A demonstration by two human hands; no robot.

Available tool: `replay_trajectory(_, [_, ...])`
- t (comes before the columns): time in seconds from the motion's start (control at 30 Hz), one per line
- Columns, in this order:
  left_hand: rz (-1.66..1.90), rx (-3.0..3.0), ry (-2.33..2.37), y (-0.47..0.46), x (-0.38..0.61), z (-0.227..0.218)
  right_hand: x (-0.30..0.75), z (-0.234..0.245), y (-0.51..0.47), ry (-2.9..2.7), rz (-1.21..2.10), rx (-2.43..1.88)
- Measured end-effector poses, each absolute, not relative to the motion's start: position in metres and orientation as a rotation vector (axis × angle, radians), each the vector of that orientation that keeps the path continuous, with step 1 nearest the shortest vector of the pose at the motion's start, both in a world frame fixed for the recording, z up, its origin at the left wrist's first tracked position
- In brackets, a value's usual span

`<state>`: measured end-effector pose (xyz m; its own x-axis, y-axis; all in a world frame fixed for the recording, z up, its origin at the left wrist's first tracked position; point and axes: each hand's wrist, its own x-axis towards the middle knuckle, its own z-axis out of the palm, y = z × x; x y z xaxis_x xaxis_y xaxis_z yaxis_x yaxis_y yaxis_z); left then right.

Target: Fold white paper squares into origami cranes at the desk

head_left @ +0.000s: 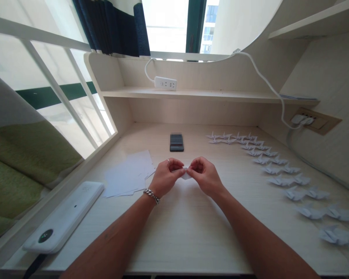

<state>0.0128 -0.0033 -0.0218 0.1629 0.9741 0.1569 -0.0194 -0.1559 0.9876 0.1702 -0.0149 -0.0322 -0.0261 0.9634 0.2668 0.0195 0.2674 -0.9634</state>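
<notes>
A small folded piece of white paper (186,176) is held between my two hands, just above the middle of the desk. My left hand (167,174), with a ring and a chain bracelet, pinches its left side between thumb and fingers. On the other side, my right hand (203,173) grips the paper the same way, fingers curled. Much of the paper is hidden behind my fingertips, so its exact fold cannot be made out. Loose white paper sheets (129,172) lie overlapping to the left of my left hand. Rows of folded paper cranes (282,180) stand along the right side.
A small dark object (177,142) lies beyond my hands. At the left edge rests a long white device (66,217) with a round display and a dark cable. A power strip (165,83) sits on the back shelf (192,93). A white cord runs to the wall socket (317,121).
</notes>
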Motion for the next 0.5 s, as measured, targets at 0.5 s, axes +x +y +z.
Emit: replay_trajectory(0.5, [1.179,1.411,0.961,-0.0034,0.0124,-0.0232,0.172,-0.029,-0.0162,-1.378,1.047,-1.016])
